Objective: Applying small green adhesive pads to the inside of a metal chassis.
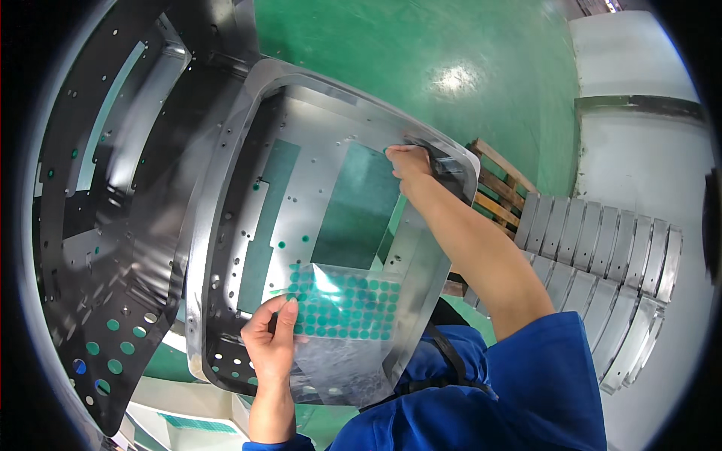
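Note:
My left hand pinches the left edge of a clear sheet of round green stickers, thumb on top. The sheet's lower part is bare, crumpled clear film. It lies over the near part of a large metal housing with rectangular cutouts and small holes. My right hand reaches to the housing's far right inner side. Its fingers are pinched together, and a small green sticker shows at their tips. Two green dots sit on the metal between the cutouts.
Another big metal panel with slots and holes stands on the left. To the right, several stacked metal strips lie beside a wooden pallet on the green floor. A white tray with green stickers is at lower left.

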`<state>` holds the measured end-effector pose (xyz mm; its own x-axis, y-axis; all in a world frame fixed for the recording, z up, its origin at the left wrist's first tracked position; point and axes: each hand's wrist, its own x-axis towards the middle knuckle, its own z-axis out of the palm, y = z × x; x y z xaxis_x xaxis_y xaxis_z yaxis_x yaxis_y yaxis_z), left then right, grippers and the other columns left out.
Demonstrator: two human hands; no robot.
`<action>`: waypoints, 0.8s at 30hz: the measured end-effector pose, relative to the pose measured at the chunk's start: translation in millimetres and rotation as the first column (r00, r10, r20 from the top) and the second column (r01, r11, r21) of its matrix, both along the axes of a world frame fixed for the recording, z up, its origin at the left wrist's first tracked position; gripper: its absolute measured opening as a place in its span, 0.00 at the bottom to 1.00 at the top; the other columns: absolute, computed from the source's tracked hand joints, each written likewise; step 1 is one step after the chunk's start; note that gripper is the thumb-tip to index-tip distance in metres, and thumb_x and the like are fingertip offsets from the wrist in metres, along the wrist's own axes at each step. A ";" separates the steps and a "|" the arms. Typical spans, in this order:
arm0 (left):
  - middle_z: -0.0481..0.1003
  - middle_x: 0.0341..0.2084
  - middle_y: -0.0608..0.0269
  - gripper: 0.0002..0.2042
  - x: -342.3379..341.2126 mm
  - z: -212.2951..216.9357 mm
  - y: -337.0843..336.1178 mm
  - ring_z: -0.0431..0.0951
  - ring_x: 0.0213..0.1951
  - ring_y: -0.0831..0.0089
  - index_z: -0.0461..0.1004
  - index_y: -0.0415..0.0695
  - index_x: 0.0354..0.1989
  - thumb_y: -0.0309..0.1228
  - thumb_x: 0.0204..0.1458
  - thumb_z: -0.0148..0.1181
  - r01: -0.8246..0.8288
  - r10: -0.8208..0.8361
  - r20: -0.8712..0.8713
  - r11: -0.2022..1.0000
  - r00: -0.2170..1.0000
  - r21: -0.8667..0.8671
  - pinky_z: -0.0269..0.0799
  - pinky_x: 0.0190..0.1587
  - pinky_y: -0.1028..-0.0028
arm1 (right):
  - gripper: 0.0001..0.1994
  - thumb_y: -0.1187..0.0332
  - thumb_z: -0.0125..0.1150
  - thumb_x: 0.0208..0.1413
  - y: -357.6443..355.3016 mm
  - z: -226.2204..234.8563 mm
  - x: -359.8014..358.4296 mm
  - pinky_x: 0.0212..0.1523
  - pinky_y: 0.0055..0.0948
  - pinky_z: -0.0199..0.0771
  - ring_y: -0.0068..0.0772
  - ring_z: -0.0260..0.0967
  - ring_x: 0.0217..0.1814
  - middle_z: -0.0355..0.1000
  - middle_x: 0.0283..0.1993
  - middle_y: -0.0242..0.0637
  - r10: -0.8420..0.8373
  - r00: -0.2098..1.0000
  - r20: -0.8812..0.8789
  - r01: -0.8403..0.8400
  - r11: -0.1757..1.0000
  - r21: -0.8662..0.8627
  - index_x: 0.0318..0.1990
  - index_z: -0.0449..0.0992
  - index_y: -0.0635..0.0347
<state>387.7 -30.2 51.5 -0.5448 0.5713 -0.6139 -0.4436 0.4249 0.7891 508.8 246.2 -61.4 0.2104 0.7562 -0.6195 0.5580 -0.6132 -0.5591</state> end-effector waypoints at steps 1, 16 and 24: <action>0.66 0.13 0.72 0.09 0.4 0.4 0.8 0.62 0.13 0.88 0.73 0.35 0.32 0.29 0.48 0.57 -0.004 0.004 0.000 1.000 1.000 -0.008 0.60 0.14 0.86 | 0.04 0.70 0.60 0.42 0.3 -1.2 0.7 0.37 0.30 0.68 0.27 0.66 0.36 0.71 0.31 0.30 0.012 1.000 0.011 -0.012 1.000 0.010 0.28 0.74 0.56; 0.67 0.14 0.71 0.09 1.2 -2.7 0.7 0.63 0.13 0.88 0.72 0.35 0.32 0.30 0.48 0.58 -0.008 0.008 -0.006 1.000 1.000 -0.018 0.60 0.14 0.87 | 0.02 0.74 0.56 0.38 -4.0 -3.9 -0.6 0.23 0.23 0.63 0.20 0.63 0.21 0.69 0.19 0.30 -0.051 0.998 -0.045 0.057 0.988 0.142 0.20 0.74 0.62; 0.67 0.14 0.72 0.09 -0.1 -2.8 1.8 0.63 0.14 0.88 0.72 0.35 0.32 0.30 0.48 0.57 -0.013 0.013 -0.012 0.999 1.000 -0.041 0.61 0.14 0.86 | 0.02 0.75 0.56 0.39 -4.1 -11.8 1.2 0.24 0.23 0.64 0.21 0.64 0.22 0.69 0.19 0.32 -0.020 0.999 -0.033 0.025 0.987 0.156 0.21 0.74 0.62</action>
<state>387.6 -28.4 48.7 -0.5594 0.5386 -0.6301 -0.4400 0.4512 0.7764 510.1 242.1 -73.2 0.2107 0.8398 -0.5003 0.5261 -0.5288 -0.6661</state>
